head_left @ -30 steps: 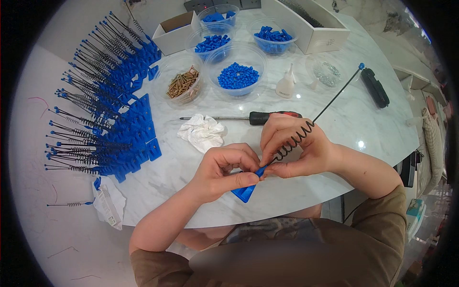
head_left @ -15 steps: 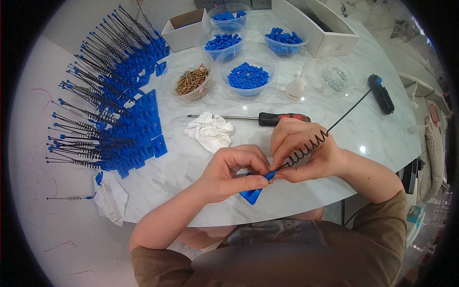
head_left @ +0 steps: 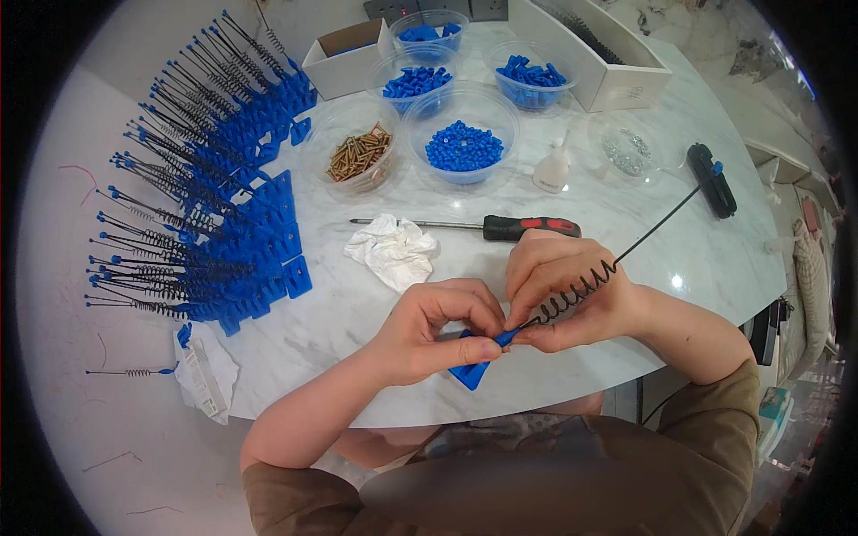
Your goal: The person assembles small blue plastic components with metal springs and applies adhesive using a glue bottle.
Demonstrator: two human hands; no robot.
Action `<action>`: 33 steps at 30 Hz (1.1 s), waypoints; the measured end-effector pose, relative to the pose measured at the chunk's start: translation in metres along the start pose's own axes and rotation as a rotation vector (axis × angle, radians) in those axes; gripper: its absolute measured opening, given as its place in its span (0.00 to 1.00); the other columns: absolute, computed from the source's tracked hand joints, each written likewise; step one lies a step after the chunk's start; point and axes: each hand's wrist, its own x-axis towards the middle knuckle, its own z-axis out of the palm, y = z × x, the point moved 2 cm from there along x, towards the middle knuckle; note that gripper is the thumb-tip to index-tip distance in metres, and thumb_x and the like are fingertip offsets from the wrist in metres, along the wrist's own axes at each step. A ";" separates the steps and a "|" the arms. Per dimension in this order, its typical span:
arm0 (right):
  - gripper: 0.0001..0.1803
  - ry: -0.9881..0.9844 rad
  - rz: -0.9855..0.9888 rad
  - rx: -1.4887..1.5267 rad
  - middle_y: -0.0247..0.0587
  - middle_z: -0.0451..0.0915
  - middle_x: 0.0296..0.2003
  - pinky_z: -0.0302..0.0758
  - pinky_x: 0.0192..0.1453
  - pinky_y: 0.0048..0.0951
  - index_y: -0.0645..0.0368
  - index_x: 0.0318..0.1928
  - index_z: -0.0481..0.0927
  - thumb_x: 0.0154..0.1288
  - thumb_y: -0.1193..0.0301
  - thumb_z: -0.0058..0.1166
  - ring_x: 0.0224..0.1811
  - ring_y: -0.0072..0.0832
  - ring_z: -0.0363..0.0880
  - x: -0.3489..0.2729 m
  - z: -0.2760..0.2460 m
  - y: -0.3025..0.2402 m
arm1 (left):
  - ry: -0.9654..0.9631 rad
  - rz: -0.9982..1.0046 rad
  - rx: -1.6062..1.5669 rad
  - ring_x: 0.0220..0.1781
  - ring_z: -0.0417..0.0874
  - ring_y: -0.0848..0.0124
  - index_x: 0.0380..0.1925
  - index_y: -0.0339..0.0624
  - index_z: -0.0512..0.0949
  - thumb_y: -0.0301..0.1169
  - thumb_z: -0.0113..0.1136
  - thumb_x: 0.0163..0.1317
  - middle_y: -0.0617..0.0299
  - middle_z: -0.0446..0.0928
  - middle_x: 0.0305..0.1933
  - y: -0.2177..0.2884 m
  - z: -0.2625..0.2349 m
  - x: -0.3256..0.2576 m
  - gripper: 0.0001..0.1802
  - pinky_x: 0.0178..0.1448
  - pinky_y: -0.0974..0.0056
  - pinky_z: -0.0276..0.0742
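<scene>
While hands [head_left: 500, 322] work, screwdriver [head_left: 487, 227] and apparently tissue [head_left: 393, 252] lie behind.

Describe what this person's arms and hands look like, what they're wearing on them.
Both hands are bare: the left hand and right hand show no gloves, and no rings or watch can be seen. The forearms are uncovered. Olive-brown sleeves are pushed up near the elbows, loose and creased, part of the same plain top.

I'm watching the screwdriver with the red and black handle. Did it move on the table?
No. The screwdriver lies just above the crumpled white tissue and below the bowl of blue beads, as before; only the camera shifted.
</scene>
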 end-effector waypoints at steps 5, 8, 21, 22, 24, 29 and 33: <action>0.10 -0.021 -0.008 -0.002 0.34 0.79 0.32 0.70 0.39 0.27 0.57 0.30 0.83 0.45 0.77 0.69 0.35 0.28 0.75 0.000 0.000 0.000 | -0.003 -0.003 0.010 0.39 0.77 0.72 0.29 0.35 0.81 0.27 0.66 0.54 0.59 0.77 0.34 0.001 0.001 0.000 0.06 0.45 0.68 0.69; 0.10 -0.010 0.015 0.001 0.33 0.79 0.31 0.70 0.39 0.28 0.56 0.27 0.84 0.40 0.77 0.71 0.35 0.28 0.75 -0.001 0.000 0.000 | -0.006 -0.009 0.007 0.39 0.77 0.72 0.29 0.35 0.81 0.27 0.66 0.54 0.59 0.77 0.34 0.002 0.001 0.000 0.06 0.45 0.68 0.69; 0.10 -0.054 -0.023 -0.003 0.33 0.80 0.33 0.69 0.43 0.28 0.56 0.31 0.83 0.45 0.76 0.69 0.36 0.27 0.75 -0.002 -0.001 0.000 | -0.015 -0.012 0.032 0.39 0.77 0.71 0.28 0.36 0.81 0.28 0.67 0.53 0.60 0.78 0.33 0.003 0.002 0.001 0.07 0.46 0.68 0.69; 0.10 -0.056 -0.026 -0.010 0.33 0.80 0.33 0.69 0.43 0.28 0.56 0.31 0.83 0.45 0.76 0.69 0.36 0.27 0.75 -0.002 -0.001 0.000 | -0.017 -0.012 0.028 0.39 0.77 0.71 0.28 0.36 0.81 0.28 0.67 0.53 0.60 0.78 0.33 0.003 0.001 0.001 0.07 0.46 0.68 0.69; 0.10 -0.058 -0.033 -0.011 0.33 0.80 0.33 0.69 0.43 0.28 0.56 0.31 0.83 0.45 0.76 0.69 0.36 0.27 0.75 -0.001 -0.001 0.000 | -0.020 -0.006 0.041 0.39 0.77 0.71 0.28 0.36 0.81 0.28 0.67 0.53 0.60 0.78 0.33 0.003 0.001 0.001 0.07 0.45 0.68 0.69; 0.11 -0.057 -0.037 -0.009 0.33 0.80 0.34 0.69 0.42 0.29 0.56 0.31 0.83 0.45 0.76 0.69 0.36 0.27 0.75 -0.002 0.000 0.001 | -0.021 -0.013 0.045 0.39 0.77 0.71 0.28 0.36 0.81 0.27 0.67 0.53 0.60 0.78 0.33 0.004 0.001 0.001 0.07 0.45 0.68 0.69; 0.11 -0.054 -0.034 -0.014 0.33 0.79 0.34 0.69 0.42 0.29 0.56 0.31 0.82 0.45 0.76 0.69 0.36 0.27 0.75 -0.002 0.000 0.000 | -0.025 -0.010 0.052 0.39 0.77 0.71 0.27 0.35 0.80 0.27 0.67 0.53 0.59 0.78 0.33 0.004 0.001 0.001 0.06 0.46 0.68 0.69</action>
